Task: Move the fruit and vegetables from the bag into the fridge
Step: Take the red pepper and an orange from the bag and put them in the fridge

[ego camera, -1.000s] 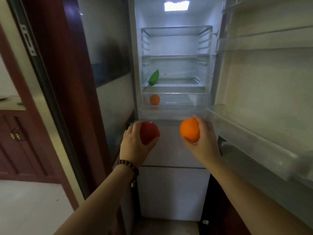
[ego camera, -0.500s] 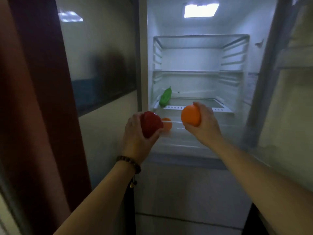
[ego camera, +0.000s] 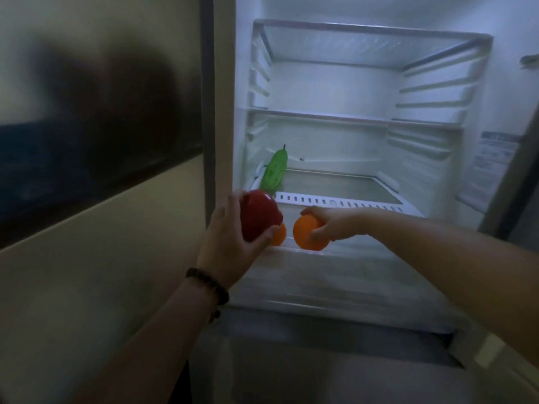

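Note:
My left hand (ego camera: 230, 237) grips a dark red fruit (ego camera: 258, 217) at the left front of the open fridge (ego camera: 364, 91). My right hand (ego camera: 329, 225) reaches in from the right and holds an orange (ego camera: 306, 233) low over the clear drawer below the bottom shelf. A second orange (ego camera: 278, 236) lies in that drawer, mostly hidden behind the red fruit. A green bumpy gourd (ego camera: 275, 170) leans against the left wall on the bottom shelf (ego camera: 344, 186). No bag is in view.
Two glass shelves (ego camera: 350, 118) sit higher in the lit compartment. A glossy dark and cream panel (ego camera: 102, 141) fills the left side. The fridge door edge (ego camera: 522, 158) stands at the right. A closed lower drawer front (ego camera: 335, 371) is below my arms.
I have come closer to the fridge. Both hands have moved forward and down, and the right hand has carried its orange into the drawer space beside the other orange.

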Available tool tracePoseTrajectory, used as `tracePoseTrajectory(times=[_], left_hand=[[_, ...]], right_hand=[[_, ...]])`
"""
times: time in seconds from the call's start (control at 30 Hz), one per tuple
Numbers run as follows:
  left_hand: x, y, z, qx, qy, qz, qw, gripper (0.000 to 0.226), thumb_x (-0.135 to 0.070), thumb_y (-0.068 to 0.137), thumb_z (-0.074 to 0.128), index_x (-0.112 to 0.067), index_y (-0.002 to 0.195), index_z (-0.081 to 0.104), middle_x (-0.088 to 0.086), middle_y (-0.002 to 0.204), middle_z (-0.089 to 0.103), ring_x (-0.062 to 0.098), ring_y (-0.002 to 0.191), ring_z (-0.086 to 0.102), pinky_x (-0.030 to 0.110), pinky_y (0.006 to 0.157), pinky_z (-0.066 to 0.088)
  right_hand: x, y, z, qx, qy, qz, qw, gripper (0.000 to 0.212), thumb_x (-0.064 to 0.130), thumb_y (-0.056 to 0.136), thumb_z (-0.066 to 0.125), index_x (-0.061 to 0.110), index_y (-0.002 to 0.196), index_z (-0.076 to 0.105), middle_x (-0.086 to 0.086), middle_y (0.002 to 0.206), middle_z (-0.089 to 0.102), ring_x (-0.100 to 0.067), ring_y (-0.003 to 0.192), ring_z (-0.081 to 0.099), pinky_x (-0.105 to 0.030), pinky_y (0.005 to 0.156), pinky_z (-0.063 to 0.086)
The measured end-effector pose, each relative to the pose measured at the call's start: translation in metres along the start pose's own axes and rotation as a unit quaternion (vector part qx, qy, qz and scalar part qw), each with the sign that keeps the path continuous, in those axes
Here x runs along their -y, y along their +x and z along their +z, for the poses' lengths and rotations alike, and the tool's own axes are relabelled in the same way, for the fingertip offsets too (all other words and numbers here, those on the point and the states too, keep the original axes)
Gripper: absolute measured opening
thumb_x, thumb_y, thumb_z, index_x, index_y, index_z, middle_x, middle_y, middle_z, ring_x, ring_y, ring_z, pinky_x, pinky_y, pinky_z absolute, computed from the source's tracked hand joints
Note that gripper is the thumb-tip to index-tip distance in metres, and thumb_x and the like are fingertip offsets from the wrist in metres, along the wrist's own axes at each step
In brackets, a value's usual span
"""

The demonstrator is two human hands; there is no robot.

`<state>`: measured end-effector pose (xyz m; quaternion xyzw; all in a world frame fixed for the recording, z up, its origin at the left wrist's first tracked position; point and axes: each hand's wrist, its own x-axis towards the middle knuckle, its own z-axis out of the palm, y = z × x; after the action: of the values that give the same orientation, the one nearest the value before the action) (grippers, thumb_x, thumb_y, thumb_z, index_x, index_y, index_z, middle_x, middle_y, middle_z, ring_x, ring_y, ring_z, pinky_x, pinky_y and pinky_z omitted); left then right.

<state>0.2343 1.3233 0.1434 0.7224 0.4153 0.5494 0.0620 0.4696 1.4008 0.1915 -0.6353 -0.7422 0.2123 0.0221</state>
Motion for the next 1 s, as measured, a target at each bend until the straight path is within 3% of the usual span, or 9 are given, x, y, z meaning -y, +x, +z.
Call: tracePoseTrajectory(times=[0.17, 0.33, 0.43, 0.57, 0.7, 0.77, 0.87, 0.93, 1.0], left_hand=[[0.007, 0.003, 0.008, -0.021, -0.014, -0.015, 1.000, 0.075, -0.058, 0.068, 0.066, -0.023, 0.127, 0.037, -0.011, 0.117, 0.042, 0.000, 0.095, 0.047, 0.012, 0.074, 0.038], [0.011, 0.001, 0.009, -0.020, -0.010, -0.001, 1.000, 0.069, -0.069, 0.069, 0.055, -0.045, 0.124, 0.022, -0.031, 0.114, 0.036, -0.015, 0.102, 0.045, 0.009, 0.066, 0.042], [0.014, -0.002, 0.009, -0.020, -0.008, -0.001, 1.000, 0.071, -0.078, 0.069, 0.049, -0.048, 0.126, 0.019, -0.039, 0.117, 0.031, -0.016, 0.105, 0.044, 0.007, 0.063, 0.045], [0.015, -0.001, 0.010, -0.023, -0.023, -0.007, 0.999, 0.070, -0.071, 0.069, 0.055, -0.048, 0.126, 0.020, -0.038, 0.118, 0.032, -0.015, 0.106, 0.045, 0.007, 0.064, 0.046], [0.014, -0.002, 0.011, -0.025, -0.034, -0.014, 0.999, 0.071, -0.067, 0.068, 0.057, -0.047, 0.127, 0.022, -0.035, 0.118, 0.034, -0.013, 0.105, 0.047, 0.006, 0.066, 0.047], [0.013, 0.000, 0.009, -0.019, -0.036, -0.016, 0.999, 0.073, -0.072, 0.067, 0.056, -0.049, 0.127, 0.022, -0.036, 0.118, 0.035, -0.010, 0.105, 0.048, 0.011, 0.067, 0.048], [0.008, 0.007, 0.006, -0.013, -0.044, -0.011, 0.999, 0.073, -0.078, 0.065, 0.054, -0.054, 0.126, 0.021, -0.034, 0.120, 0.034, -0.001, 0.107, 0.049, 0.028, 0.072, 0.054], [0.003, 0.015, 0.006, -0.013, -0.045, 0.003, 0.999, 0.073, -0.072, 0.066, 0.058, -0.051, 0.127, 0.023, -0.030, 0.121, 0.033, 0.000, 0.108, 0.047, 0.032, 0.074, 0.053], [-0.002, 0.025, 0.006, -0.008, -0.056, 0.005, 0.998, 0.073, -0.063, 0.068, 0.065, -0.045, 0.127, 0.026, -0.019, 0.122, 0.038, -0.004, 0.106, 0.046, 0.024, 0.075, 0.051]], right_hand=[[-0.024, 0.047, 0.001, 0.017, -0.135, 0.010, 0.991, 0.074, 0.044, 0.084, 0.064, 0.022, 0.143, 0.025, -0.008, 0.137, 0.045, -0.025, 0.113, 0.051, -0.039, 0.095, 0.047], [-0.037, 0.084, 0.015, 0.025, -0.142, -0.016, 0.989, 0.079, 0.033, 0.086, 0.064, 0.029, 0.147, 0.014, -0.010, 0.141, 0.033, -0.031, 0.121, 0.045, -0.040, 0.096, 0.042], [-0.039, 0.097, 0.027, 0.016, -0.116, -0.012, 0.993, 0.086, 0.029, 0.082, 0.068, 0.032, 0.147, 0.013, -0.008, 0.144, 0.034, -0.029, 0.124, 0.044, -0.039, 0.099, 0.040], [-0.035, 0.098, 0.030, 0.017, -0.108, -0.001, 0.994, 0.091, 0.031, 0.082, 0.069, 0.029, 0.149, 0.008, -0.008, 0.145, 0.036, -0.027, 0.121, 0.047, -0.035, 0.097, 0.044], [-0.020, 0.078, 0.011, 0.032, -0.181, -0.024, 0.983, 0.094, 0.046, 0.085, 0.061, 0.021, 0.150, -0.002, -0.007, 0.156, 0.019, -0.027, 0.137, 0.032, -0.037, 0.111, 0.030], [-0.007, 0.058, -0.004, 0.060, -0.214, -0.035, 0.974, 0.086, 0.055, 0.086, 0.055, 0.019, 0.151, 0.010, -0.005, 0.155, 0.024, -0.025, 0.137, 0.032, -0.039, 0.113, 0.028], [0.012, 0.019, -0.026, 0.099, -0.205, -0.069, 0.971, 0.062, 0.053, 0.088, 0.053, 0.025, 0.141, 0.038, 0.000, 0.134, 0.053, -0.018, 0.119, 0.052, -0.036, 0.103, 0.041], [0.011, -0.001, -0.041, 0.051, -0.106, -0.092, 0.989, 0.046, 0.046, 0.090, 0.055, 0.028, 0.131, 0.049, 0.006, 0.112, 0.063, -0.011, 0.103, 0.060, -0.031, 0.092, 0.049], [-0.003, -0.011, -0.052, -0.065, -0.054, -0.091, 0.992, 0.040, 0.042, 0.089, 0.058, 0.029, 0.126, 0.052, 0.004, 0.115, 0.061, -0.012, 0.102, 0.059, -0.031, 0.090, 0.050]])
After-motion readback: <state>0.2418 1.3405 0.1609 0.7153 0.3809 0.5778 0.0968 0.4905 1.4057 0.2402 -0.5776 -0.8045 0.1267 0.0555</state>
